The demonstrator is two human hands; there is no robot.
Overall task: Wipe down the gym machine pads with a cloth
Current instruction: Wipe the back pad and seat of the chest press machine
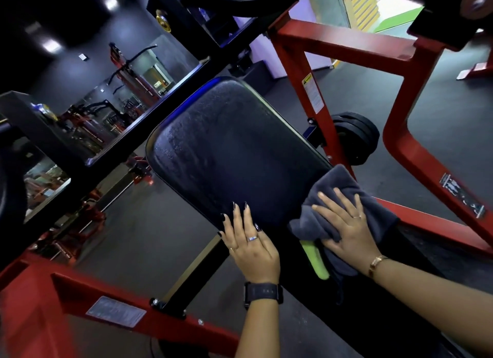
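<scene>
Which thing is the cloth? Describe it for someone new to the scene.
Start at the big black pad in the red frame. At its lower right edge, the right hand lies flat on the cloth. It is the only soft, grey, folded thing there.

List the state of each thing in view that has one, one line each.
Black pad: tilted, bare, streaky sheen on its upper part.
Grey cloth: bunched, pressed on the pad's right edge.
Right hand: flat, fingers spread on the cloth.
Left hand: open, fingertips resting on the pad's lower edge.
Green strip: partly tucked under the cloth.
Weight plates: stacked on the red frame.
</scene>
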